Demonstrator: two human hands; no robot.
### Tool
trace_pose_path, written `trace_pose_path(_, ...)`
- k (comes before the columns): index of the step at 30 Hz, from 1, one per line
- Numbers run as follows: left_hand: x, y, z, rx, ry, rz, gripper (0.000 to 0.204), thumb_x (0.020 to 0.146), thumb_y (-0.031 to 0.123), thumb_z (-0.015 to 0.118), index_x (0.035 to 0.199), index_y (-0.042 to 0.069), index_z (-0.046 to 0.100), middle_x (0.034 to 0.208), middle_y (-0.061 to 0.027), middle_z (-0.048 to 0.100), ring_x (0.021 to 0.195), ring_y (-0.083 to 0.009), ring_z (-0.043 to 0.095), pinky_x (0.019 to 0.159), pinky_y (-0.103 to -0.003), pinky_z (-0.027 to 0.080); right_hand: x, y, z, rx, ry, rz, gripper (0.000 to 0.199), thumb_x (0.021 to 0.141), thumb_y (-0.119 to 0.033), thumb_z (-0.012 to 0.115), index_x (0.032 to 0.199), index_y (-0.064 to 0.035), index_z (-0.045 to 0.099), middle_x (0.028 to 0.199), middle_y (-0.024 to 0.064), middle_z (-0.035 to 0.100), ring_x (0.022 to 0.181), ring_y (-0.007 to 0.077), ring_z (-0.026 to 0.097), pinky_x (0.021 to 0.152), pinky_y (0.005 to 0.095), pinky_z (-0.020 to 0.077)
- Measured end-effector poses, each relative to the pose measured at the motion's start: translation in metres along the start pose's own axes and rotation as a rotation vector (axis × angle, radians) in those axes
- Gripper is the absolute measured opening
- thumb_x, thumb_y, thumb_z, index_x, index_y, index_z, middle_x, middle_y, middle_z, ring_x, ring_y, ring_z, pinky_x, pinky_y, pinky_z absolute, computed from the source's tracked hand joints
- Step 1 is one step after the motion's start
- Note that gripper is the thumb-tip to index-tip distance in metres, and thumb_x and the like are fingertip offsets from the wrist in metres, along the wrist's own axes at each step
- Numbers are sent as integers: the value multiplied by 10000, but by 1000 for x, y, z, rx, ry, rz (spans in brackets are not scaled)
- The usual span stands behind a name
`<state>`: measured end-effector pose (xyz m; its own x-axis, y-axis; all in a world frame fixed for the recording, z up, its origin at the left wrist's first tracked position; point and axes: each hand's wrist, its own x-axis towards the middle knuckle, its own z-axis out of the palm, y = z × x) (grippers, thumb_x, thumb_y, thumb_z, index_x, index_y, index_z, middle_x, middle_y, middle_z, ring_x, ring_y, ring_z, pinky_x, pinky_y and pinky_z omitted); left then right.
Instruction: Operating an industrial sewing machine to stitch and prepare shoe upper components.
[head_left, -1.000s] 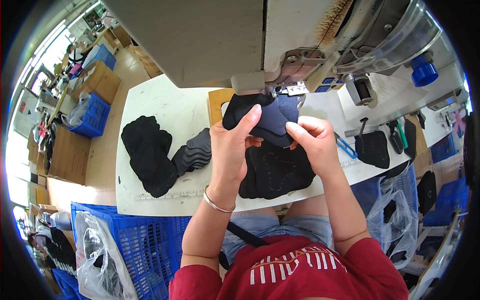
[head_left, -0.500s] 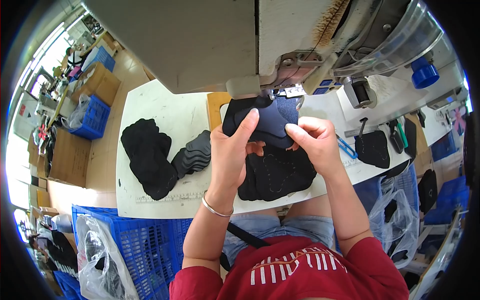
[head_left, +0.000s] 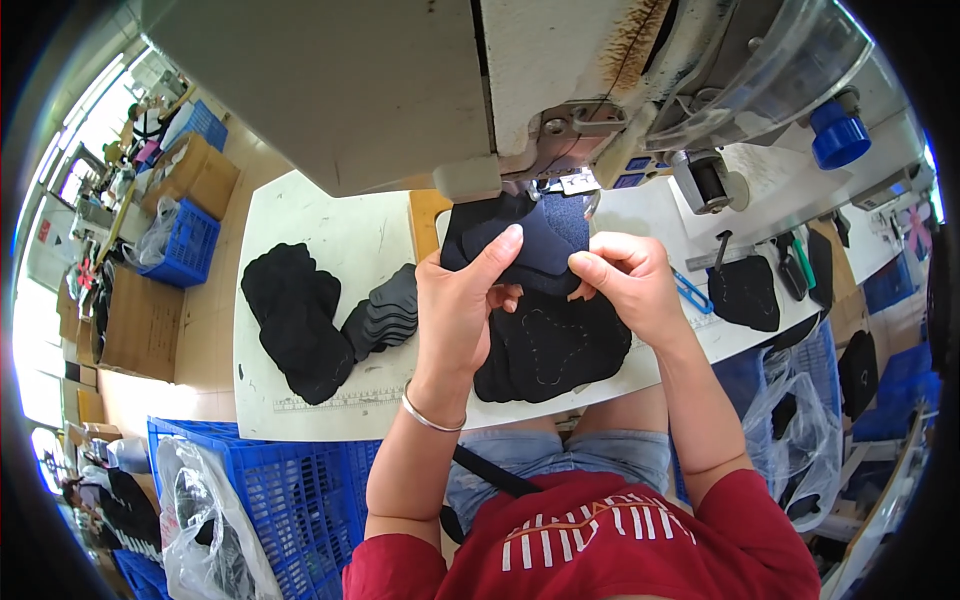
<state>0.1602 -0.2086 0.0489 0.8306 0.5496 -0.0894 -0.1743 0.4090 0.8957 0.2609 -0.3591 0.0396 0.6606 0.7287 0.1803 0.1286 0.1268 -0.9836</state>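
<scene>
Under the head of a large sewing machine, a dark fabric piece lies with its far edge at the needle area. My left hand pinches its left side, thumb on top and fingers curled beneath. At its near right corner, my right hand grips it between thumb and fingers. Just below my hands rests a stack of black fabric pieces with pale stitched outlines. Left of my left hand lie a pile of black fabric pieces and a fanned stack of grey shaped pads.
A blue-handled tool, a black stitched piece and a green-handled tool lie right on the white table. Blue crates with plastic bags stand below the table on both sides. Cardboard boxes line the left aisle.
Both hands keep their grip on the dark fabric piece, which lies slightly flatter at its near edge. The machine head appears shifted a little leftward in the view.
</scene>
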Motion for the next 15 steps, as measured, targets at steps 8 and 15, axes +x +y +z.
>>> trace_pose_path(8, -2, -6, 3, -84, 24, -14, 176, 790, 142, 738, 864, 8, 651, 748, -37, 642, 512, -89, 539, 446, -212, 407, 1, -4, -1, 33, 40, 18, 168, 850, -145, 659, 768, 2, 652, 661, -19, 583, 618, 43, 542, 569, 200, 445)
trace_pose_path(15, -2, -12, 4, -143, 60, 18, 158, 789, 112, 733, 872, 5, 652, 769, -40, 647, 549, -90, 550, 460, -215, 409, 4, -8, -2, 5, 33, 27, 180, 841, -139, 656, 736, 7, 646, 654, -21, 581, 612, 36, 520, 565, 205, 433)
